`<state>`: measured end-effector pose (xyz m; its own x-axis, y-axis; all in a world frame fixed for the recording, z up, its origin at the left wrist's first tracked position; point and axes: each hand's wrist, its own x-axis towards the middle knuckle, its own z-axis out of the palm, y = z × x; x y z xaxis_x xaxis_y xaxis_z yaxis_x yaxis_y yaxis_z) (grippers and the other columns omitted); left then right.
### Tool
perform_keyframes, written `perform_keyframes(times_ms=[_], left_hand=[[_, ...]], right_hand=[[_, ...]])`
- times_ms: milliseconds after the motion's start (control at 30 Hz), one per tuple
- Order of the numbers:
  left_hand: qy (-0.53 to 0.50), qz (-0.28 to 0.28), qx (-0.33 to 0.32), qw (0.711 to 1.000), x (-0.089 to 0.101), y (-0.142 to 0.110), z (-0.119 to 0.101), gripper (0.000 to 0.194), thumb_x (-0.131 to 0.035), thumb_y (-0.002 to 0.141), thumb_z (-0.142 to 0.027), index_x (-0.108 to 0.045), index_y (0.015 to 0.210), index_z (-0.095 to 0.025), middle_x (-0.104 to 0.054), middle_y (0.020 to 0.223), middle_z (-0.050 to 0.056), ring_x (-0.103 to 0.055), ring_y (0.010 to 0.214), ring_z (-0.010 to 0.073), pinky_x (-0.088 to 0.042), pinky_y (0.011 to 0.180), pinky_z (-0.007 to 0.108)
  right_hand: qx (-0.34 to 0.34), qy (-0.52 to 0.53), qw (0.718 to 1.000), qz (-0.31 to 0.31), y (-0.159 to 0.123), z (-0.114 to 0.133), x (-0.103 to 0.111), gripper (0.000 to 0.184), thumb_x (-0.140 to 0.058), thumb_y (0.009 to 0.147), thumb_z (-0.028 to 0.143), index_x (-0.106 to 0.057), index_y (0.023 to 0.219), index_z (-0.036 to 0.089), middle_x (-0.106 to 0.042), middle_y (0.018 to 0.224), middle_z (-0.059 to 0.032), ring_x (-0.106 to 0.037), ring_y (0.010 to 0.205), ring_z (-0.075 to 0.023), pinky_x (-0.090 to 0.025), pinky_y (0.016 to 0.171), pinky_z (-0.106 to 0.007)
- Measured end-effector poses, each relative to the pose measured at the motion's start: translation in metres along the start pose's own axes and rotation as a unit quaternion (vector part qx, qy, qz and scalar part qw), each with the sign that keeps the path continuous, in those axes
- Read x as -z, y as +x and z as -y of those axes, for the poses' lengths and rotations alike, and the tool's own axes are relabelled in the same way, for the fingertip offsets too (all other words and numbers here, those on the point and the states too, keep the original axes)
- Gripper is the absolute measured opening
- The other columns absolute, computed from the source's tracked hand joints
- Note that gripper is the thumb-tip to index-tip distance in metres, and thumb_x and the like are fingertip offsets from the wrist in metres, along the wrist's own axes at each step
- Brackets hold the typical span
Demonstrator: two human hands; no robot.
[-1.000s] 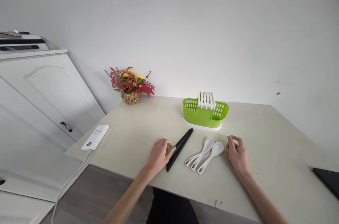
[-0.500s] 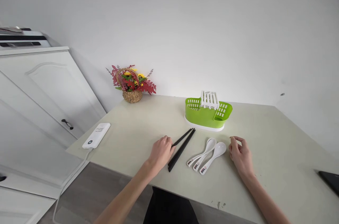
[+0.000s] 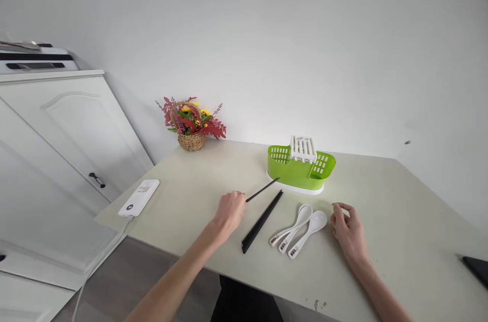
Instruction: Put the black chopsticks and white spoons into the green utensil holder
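Observation:
My left hand is closed around the near end of a thin black chopstick, whose far tip points up toward the green caddy. More black chopsticks lie close together on the table, just right of that hand. Three white spoons rest overlapped to the right of the chopsticks, with small labels on their handle ends. Beside the spoons, my right hand rests on the table with curled fingers and nothing visible in them. Behind the spoons stands a green utensil caddy with a white slotted top and white base.
A wicker basket of artificial flowers stands at the table's back left. On the left edge lies a white power bank with a cable hanging down. White cabinets flank the table, and a dark flat object sits far right.
My left hand has lifted one chopstick off the table and shifted slightly left, away from the others. The right hand stays by the spoons. The view has tilted up a little.

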<state>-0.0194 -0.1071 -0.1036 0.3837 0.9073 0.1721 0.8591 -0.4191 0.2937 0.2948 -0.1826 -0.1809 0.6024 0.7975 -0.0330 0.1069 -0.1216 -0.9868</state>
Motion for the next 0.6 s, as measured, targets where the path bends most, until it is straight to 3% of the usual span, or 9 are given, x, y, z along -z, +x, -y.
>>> perform_keyframes(times_ms=[100, 233, 433, 533, 600], left_hand=[[-0.137, -0.024, -0.001, 0.990, 0.008, -0.001, 0.010, 0.016, -0.056, 0.098, -0.029, -0.070, 0.092, -0.024, -0.079, 0.088, 0.005, -0.078, 0.086, 0.0243, -0.059, 0.075, 0.032], [-0.337, -0.099, -0.016, 0.936, 0.003, -0.013, 0.019, 0.020, -0.058, 0.099, -0.041, -0.067, 0.099, -0.023, -0.081, 0.098, 0.004, -0.079, 0.095, 0.0228, -0.063, 0.081, 0.030], [-0.369, -0.171, -0.017, 0.913, -0.009, -0.031, 0.028, 0.018, -0.065, 0.097, -0.039, -0.069, 0.097, -0.021, -0.082, 0.097, 0.004, -0.079, 0.095, 0.0234, -0.065, 0.084, 0.031], [-0.387, -0.181, -0.007, 0.904, -0.010, -0.037, 0.031, 0.018, -0.067, 0.096, -0.039, -0.069, 0.096, -0.021, -0.082, 0.096, 0.004, -0.080, 0.095, 0.0241, -0.065, 0.085, 0.032], [-0.400, -0.175, -0.003, 0.900, -0.011, -0.040, 0.031, 0.019, -0.067, 0.096, -0.040, -0.070, 0.097, -0.021, -0.082, 0.097, 0.005, -0.080, 0.095, 0.0243, -0.065, 0.086, 0.033]], right_hand=[[0.003, 0.001, 1.000, -0.002, -0.001, 0.001, 0.000, 0.050, -0.057, 0.087, 0.071, -0.055, 0.104, 0.023, -0.051, 0.060, 0.0080, -0.044, 0.049, -0.0115, -0.036, 0.047, -0.025], [0.010, 0.008, 1.000, -0.002, -0.003, 0.000, 0.001, 0.050, -0.059, 0.087, 0.070, -0.055, 0.104, 0.023, -0.051, 0.058, 0.0081, -0.043, 0.049, -0.0110, -0.036, 0.047, -0.024], [0.052, 0.020, 0.998, -0.007, -0.007, 0.014, 0.004, 0.048, -0.059, 0.090, 0.068, -0.056, 0.107, 0.024, -0.051, 0.059, 0.0075, -0.043, 0.051, -0.0110, -0.036, 0.047, -0.023], [0.111, 0.012, 0.993, 0.023, -0.016, 0.046, -0.003, 0.046, -0.058, 0.092, 0.066, -0.057, 0.108, 0.023, -0.049, 0.058, 0.0071, -0.042, 0.050, -0.0115, -0.035, 0.046, -0.023], [0.176, -0.001, 0.979, 0.098, -0.025, 0.076, -0.016, 0.044, -0.055, 0.095, 0.063, -0.058, 0.112, 0.023, -0.048, 0.057, 0.0068, -0.042, 0.050, -0.0123, -0.035, 0.045, -0.024]])
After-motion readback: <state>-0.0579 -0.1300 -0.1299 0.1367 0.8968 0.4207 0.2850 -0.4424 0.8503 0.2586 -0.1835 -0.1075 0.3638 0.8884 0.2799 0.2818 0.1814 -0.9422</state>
